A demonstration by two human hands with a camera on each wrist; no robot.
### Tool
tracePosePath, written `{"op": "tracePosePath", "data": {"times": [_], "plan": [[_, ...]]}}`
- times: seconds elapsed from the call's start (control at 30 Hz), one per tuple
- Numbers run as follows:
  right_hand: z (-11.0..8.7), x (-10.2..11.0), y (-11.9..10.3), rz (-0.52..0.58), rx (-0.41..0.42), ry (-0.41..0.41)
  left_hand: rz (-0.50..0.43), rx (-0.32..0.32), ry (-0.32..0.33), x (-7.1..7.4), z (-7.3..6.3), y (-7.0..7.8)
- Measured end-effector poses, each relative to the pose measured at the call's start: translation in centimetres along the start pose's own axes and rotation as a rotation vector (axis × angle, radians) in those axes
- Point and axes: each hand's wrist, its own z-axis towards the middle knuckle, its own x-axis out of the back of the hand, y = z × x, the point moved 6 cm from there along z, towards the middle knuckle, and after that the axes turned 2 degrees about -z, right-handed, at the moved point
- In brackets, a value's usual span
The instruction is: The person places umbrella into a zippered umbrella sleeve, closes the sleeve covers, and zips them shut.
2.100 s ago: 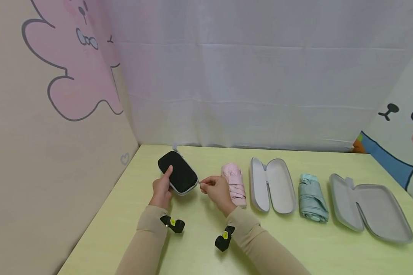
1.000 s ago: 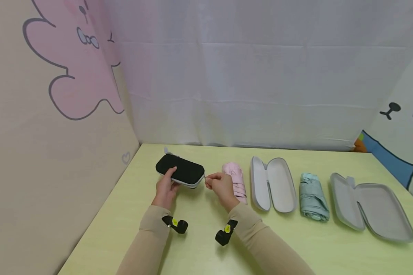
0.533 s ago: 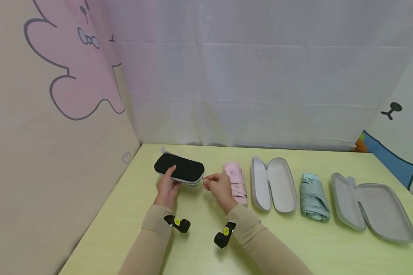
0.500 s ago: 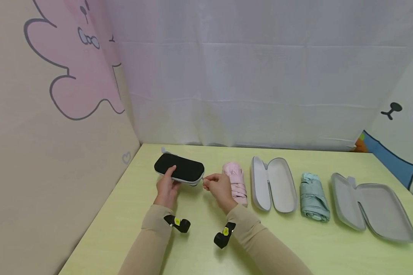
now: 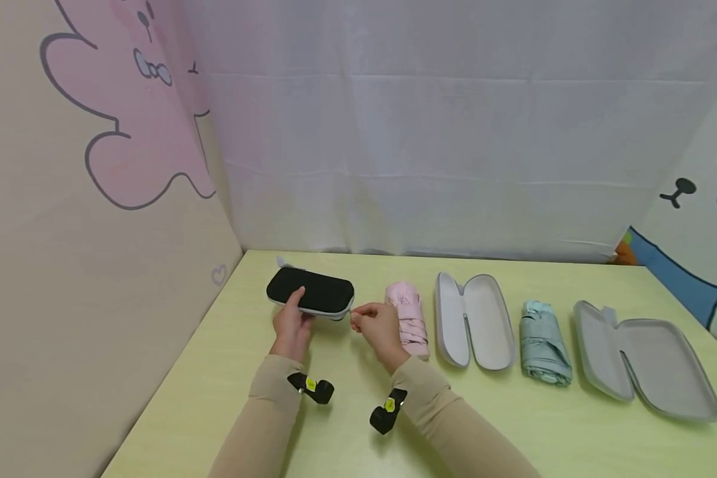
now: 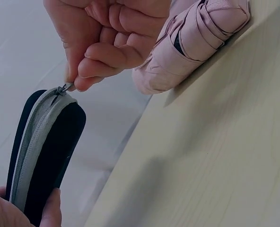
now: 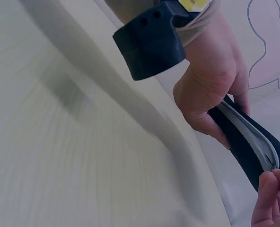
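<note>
My left hand (image 5: 291, 328) grips a black zip case (image 5: 328, 293) above the table, thumb on its flat top and the other fingers underneath. A pale grey zip band (image 6: 33, 135) runs round the case's side in the left wrist view. At the case's right-hand corner my right hand (image 5: 381, 328) pinches the small metal zip pull (image 6: 69, 87) between thumb and forefinger. In the right wrist view those right fingertips (image 7: 267, 182) sit right at the end of the zip band. The case's inside is hidden.
Just right of my right hand lies a folded pink umbrella (image 5: 407, 315). Beyond it stand an open white hard case (image 5: 491, 322), a folded green umbrella (image 5: 545, 348) and an open grey case (image 5: 663, 365). A curtain (image 5: 430, 166) hangs behind the table (image 5: 346, 425).
The black case has turned from a steep slant to lying nearly crosswise. My right hand shifted up and right with the pull, then slightly back left. The other things have stayed in place.
</note>
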Motion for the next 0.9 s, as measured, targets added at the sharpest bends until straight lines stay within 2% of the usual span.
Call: {"op": "tracePosePath", "data": {"times": [0.2, 0.43, 0.63, 0.73, 0.9], "plan": [[-0.1, -0.1, 0.0, -0.001, -0.009, 0.002, -0.013, 0.005, -0.001, 0.0, 0.0, -0.1], [0.3, 0.4, -0.3, 0.042, -0.019, 0.031, 0.035, 0.067, -0.096, 0.0, -0.1, -0.3], [1.1, 1.4, -0.5, 0.061, -0.003, 0.077, 0.054, 0.120, -0.141, -0.1, 0.0, -0.4], [1.2, 1.6, -0.3, 0.056, -0.012, 0.079, 0.021, 0.112, -0.140, -0.2, 0.0, -0.4], [1.4, 1.5, -0.3, 0.033, 0.014, 0.072, -0.041, 0.053, -0.098, -0.1, -0.1, -0.3]]}}
